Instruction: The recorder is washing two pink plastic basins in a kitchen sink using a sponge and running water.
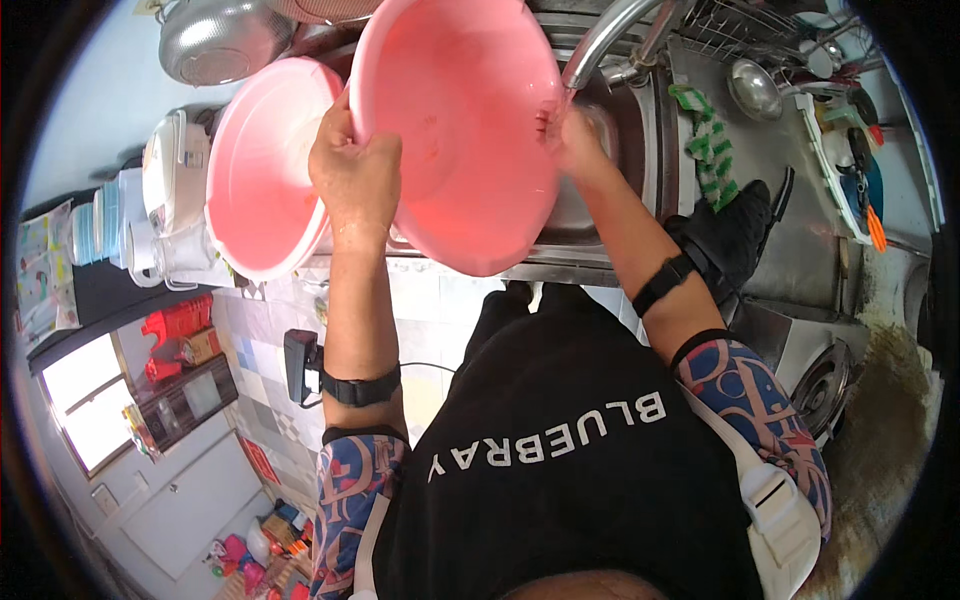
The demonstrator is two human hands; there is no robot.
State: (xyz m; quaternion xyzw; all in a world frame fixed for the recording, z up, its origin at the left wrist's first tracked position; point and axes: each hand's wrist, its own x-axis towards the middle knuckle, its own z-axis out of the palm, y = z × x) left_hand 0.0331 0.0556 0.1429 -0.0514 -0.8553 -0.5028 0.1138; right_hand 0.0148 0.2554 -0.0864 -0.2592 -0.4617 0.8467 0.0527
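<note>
My left hand grips the near-left rim of a large pink plastic basin, with the thumb on the rim. The basin is tilted over the stainless steel sink, its inside facing me. At its right rim is my right hand, blurred by motion and partly hidden by the wall. Water runs from the curved metal faucet onto that hand and rim. A second pink basin stands to the left, just beside my left hand, with small orange bits near its edge.
A metal colander and a white rice cooker are at the left. On the right counter lie a green striped cloth, a black bundle and a ladle. A utensil tray and a gas burner are farther right.
</note>
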